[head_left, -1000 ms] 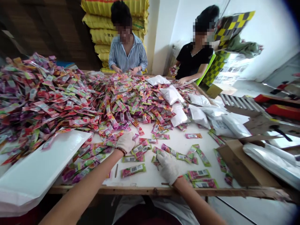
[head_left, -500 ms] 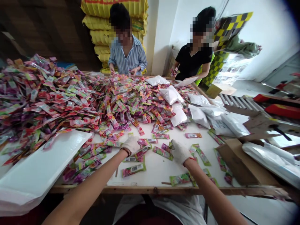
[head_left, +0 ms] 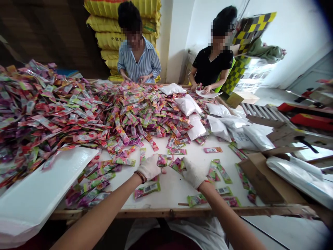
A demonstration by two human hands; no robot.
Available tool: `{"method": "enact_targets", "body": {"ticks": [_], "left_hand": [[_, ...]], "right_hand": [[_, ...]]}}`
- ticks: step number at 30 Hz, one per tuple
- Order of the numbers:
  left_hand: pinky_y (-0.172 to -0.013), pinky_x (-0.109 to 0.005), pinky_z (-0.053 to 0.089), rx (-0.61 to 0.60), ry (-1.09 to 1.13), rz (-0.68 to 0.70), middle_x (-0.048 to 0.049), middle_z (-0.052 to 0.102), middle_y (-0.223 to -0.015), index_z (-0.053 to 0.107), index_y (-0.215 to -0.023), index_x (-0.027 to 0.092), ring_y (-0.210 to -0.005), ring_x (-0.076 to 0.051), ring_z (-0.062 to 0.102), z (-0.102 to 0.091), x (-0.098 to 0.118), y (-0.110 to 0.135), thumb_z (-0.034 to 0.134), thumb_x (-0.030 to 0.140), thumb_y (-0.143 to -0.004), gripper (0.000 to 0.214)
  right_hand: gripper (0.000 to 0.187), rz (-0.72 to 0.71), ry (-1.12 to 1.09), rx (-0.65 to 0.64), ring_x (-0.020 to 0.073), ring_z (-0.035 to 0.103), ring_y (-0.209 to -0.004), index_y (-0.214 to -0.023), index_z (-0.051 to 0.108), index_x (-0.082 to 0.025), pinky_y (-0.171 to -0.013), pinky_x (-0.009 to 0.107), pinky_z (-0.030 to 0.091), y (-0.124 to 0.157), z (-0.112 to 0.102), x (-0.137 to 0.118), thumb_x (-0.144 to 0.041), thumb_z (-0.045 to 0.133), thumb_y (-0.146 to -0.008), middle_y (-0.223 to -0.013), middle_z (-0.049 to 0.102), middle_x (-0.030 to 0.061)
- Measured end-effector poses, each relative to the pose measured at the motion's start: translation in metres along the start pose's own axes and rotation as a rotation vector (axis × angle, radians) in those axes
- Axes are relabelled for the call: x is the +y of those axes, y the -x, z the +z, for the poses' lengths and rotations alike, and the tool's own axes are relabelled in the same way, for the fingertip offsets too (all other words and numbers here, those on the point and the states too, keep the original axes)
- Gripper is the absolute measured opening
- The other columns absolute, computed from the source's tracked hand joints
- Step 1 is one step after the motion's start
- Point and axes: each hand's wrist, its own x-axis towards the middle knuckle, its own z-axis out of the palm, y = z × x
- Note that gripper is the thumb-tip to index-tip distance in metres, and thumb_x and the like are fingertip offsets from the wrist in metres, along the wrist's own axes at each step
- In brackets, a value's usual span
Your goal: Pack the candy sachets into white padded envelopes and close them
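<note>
Both my hands wear white gloves and sit close together near the front middle of the white table [head_left: 182,189]. My left hand [head_left: 150,167] is closed around a small bunch of coloured sachets [head_left: 161,160]. My right hand [head_left: 193,173] grips another bunch of sachets [head_left: 177,164] just to its left. Loose green and pink sachets [head_left: 218,172] lie scattered around both hands. A huge heap of the same sachets [head_left: 65,111] covers the far and left part of the table.
A large white padded bag [head_left: 39,189] lies at the front left. Several filled white bags [head_left: 197,128] lie at the right of the heap. Cardboard [head_left: 262,180] and plastic sit at the right edge. Two people work at the far side; yellow sacks [head_left: 109,38] are stacked behind.
My right hand moved up from the front edge and left, gathering sachets. My left hand shifted right, and the two hands have come closer together. The far right person now handles a white bag.
</note>
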Motion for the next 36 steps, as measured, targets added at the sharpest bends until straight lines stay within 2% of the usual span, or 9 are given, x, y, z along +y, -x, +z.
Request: {"method": "enact_targets", "body": {"ticks": [5, 8, 11, 16, 23, 25, 28, 32, 36], "left_hand": [[-0.078, -0.033, 0.047, -0.012, -0.148, 0.094, -0.0108, 0.067, -0.099, 0.061, -0.094, 0.019, -0.094, -0.027, 0.064, 0.008, 0.006, 0.002, 0.06, 0.023, -0.075, 0.02], [-0.085, -0.035, 0.046, 0.086, -0.245, 0.289, -0.0109, 0.062, -0.11, 0.061, -0.091, 0.019, -0.1, -0.026, 0.06, 0.002, 0.007, -0.002, 0.058, 0.018, -0.074, 0.017], [-0.083, -0.036, 0.046, 0.165, -0.369, 0.437, -0.0117, 0.06, -0.109, 0.06, -0.098, 0.017, -0.095, -0.024, 0.058, 0.001, 0.011, -0.016, 0.048, 0.012, -0.081, 0.022], [-0.081, -0.035, 0.047, 0.152, -0.399, 0.437, -0.0116, 0.062, -0.102, 0.058, -0.106, 0.015, -0.089, -0.022, 0.058, 0.021, 0.008, -0.033, 0.035, 0.008, -0.09, 0.029], [-0.092, -0.036, 0.045, 0.16, -0.314, 0.363, -0.0109, 0.061, -0.111, 0.054, -0.114, 0.017, -0.102, -0.022, 0.056, 0.044, -0.009, -0.014, 0.042, 0.009, -0.088, 0.03], [-0.089, -0.036, 0.046, 0.137, -0.299, 0.34, -0.0103, 0.062, -0.107, 0.056, -0.108, 0.018, -0.098, -0.023, 0.057, 0.04, -0.01, -0.012, 0.047, 0.01, -0.083, 0.028], [-0.085, -0.036, 0.047, 0.18, -0.292, 0.324, -0.0107, 0.062, -0.102, 0.058, -0.099, 0.018, -0.095, -0.024, 0.058, 0.025, -0.011, -0.022, 0.049, 0.013, -0.082, 0.02], [-0.095, -0.04, 0.043, 0.312, -0.289, 0.256, -0.0156, 0.059, -0.118, 0.057, -0.109, 0.016, -0.11, -0.027, 0.055, -0.007, -0.013, -0.056, 0.042, 0.015, -0.087, 0.027], [-0.103, -0.044, 0.038, 0.266, -0.311, 0.255, -0.0184, 0.059, -0.122, 0.058, -0.112, 0.012, -0.117, -0.029, 0.053, -0.021, -0.017, -0.08, 0.048, 0.012, -0.082, 0.032]], "right_hand": [[0.026, 0.003, 0.07, -0.144, 0.0195, 0.06, -0.079, -0.101, 0.06, -0.02, -0.067, 0.027, 0.04, 0.001, 0.005, -0.009, -0.021, 0.063, -0.075, -0.09, 0.067, 0.0069], [0.024, -0.147, 0.153, -0.064, 0.0224, 0.058, -0.094, -0.094, 0.063, -0.02, -0.079, 0.029, 0.04, -0.006, -0.008, -0.009, -0.014, 0.059, -0.071, -0.107, 0.063, 0.0089], [0.038, -0.236, 0.222, 0.028, 0.0248, 0.055, -0.106, -0.108, 0.062, -0.019, -0.089, 0.032, 0.04, -0.021, -0.021, -0.01, -0.013, 0.056, -0.071, -0.121, 0.059, 0.0116], [0.047, -0.267, 0.258, 0.011, 0.025, 0.054, -0.108, -0.118, 0.059, -0.023, -0.092, 0.033, 0.04, -0.035, -0.024, -0.009, -0.012, 0.055, -0.073, -0.117, 0.063, 0.0108], [0.037, -0.228, 0.283, -0.08, 0.025, 0.057, -0.101, -0.109, 0.061, -0.015, -0.087, 0.032, 0.04, -0.024, -0.013, -0.002, -0.014, 0.054, -0.073, -0.112, 0.063, 0.0135], [0.034, -0.234, 0.301, -0.131, 0.0262, 0.058, -0.098, -0.104, 0.063, -0.015, -0.083, 0.033, 0.041, -0.023, -0.015, -0.004, -0.016, 0.057, -0.071, -0.108, 0.063, 0.0133], [0.043, -0.327, 0.306, -0.137, 0.0291, 0.055, -0.104, -0.109, 0.061, -0.015, -0.086, 0.036, 0.041, -0.032, -0.021, -0.006, -0.017, 0.062, -0.066, -0.122, 0.057, 0.0156], [0.042, -0.363, 0.232, 0.039, 0.0256, 0.052, -0.108, -0.114, 0.057, -0.013, -0.092, 0.034, 0.039, -0.068, -0.032, -0.005, -0.019, 0.062, -0.073, -0.122, 0.055, 0.0155], [0.035, -0.295, 0.203, 0.115, 0.0239, 0.056, -0.099, -0.109, 0.057, -0.011, -0.088, 0.033, 0.042, -0.097, -0.033, -0.005, -0.025, 0.063, -0.077, -0.108, 0.061, 0.0146]]}}
